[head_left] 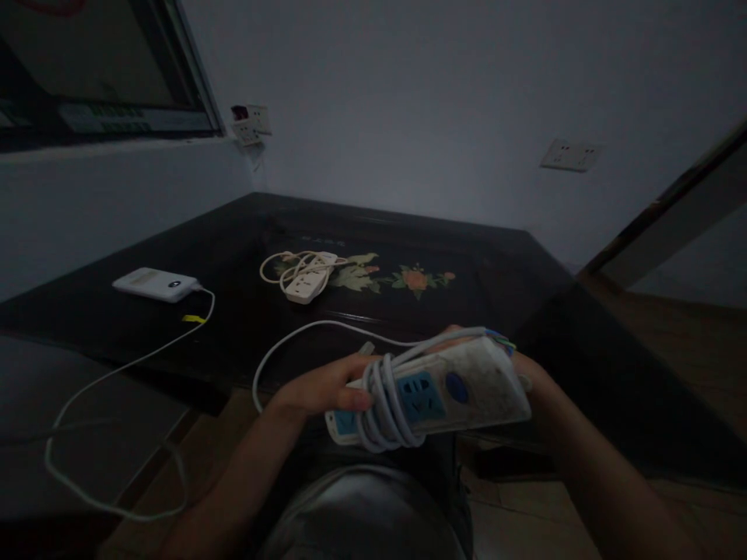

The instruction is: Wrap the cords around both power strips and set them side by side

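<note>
A white power strip with blue sockets and a blue round switch is held up over the table's near edge, tilted up to the right. Grey-white cable is wound several times around its middle, and colored wire ends show at its upper right corner. My left hand is closed around the strip's left end, its thumb on the front face by the coils. Behind the strip's right part is my right hand; its fingers are mostly hidden. A loop of the cable arcs leftward over the table.
A second, smaller power strip with its cord looped over it lies on the dark flower-painted table. At the left sits a white device, its white cable hanging off the edge. Wall sockets are behind.
</note>
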`<state>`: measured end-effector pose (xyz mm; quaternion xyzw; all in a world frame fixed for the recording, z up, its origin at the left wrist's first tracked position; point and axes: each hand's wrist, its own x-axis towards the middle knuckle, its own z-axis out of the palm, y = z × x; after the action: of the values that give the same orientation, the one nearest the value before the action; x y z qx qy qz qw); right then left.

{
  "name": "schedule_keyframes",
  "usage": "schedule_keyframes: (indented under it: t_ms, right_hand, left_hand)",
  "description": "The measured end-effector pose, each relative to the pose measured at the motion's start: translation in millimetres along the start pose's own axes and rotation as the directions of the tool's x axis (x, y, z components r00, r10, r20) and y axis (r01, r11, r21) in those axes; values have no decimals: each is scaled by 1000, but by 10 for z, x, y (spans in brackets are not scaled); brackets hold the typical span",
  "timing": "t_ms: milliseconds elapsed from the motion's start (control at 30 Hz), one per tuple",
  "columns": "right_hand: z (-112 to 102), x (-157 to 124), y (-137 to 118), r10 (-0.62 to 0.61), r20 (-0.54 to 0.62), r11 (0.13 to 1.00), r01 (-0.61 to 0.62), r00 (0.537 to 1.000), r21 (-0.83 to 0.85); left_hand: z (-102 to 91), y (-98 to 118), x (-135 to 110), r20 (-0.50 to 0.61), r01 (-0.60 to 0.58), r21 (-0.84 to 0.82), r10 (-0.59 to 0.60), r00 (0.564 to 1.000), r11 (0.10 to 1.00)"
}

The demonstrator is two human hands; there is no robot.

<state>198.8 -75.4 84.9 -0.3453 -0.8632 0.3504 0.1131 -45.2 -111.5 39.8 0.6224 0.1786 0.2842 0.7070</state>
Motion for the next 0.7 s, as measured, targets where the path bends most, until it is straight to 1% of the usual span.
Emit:
schedule_keyframes:
  t_ms: [33,100,133,200,233,267,333,400,467,533,600,700]
  right_hand:
    - [-48,43,-18,10,108,1000,-10,994,3]
    - [-128,140,-83,37,301,999,-24,953,-48]
    - [-159,187,-132,65,348,992,-24,935,-121]
    - [-197,262,-258,124,372,955,-10,920,-295]
    - [-205,287,-331,154,359,925,-6,920,-380]
    - [-207,302,-406,183,326,886,-12,927,-463]
    - [-194,315,-549,219,213,790,-45,952,-612]
    - [-168,317,-668,224,103,696,-85,969,-713]
    - [-140,321,-757,230,42,635,-117,972,-763]
    - [-121,321,-821,247,19,609,-140,969,-781]
    - [-114,309,-867,268,7,601,-162,963,-783]
    - [-118,263,-919,258,-12,607,-172,966,-775]
  left_hand:
    - [-26,53,11,41,32,95,-36,999,995]
    - [-63,146,37,121,74,300,-115,986,951]
    - [-68,183,48,145,85,399,-154,977,913]
    - [-42,238,57,145,96,562,-212,967,822]
    - [-13,255,56,118,107,626,-229,966,772]
    - [21,266,51,68,127,684,-236,969,718]
    - [90,273,40,-68,182,782,-209,976,596]
    - [139,265,38,-191,244,840,-157,969,485]
    - [157,245,53,-258,286,864,-124,958,414]
    - [148,211,80,-294,315,872,-112,949,376]
    - [128,164,107,-327,339,870,-95,940,359]
    - [105,79,129,-359,346,852,-42,932,393]
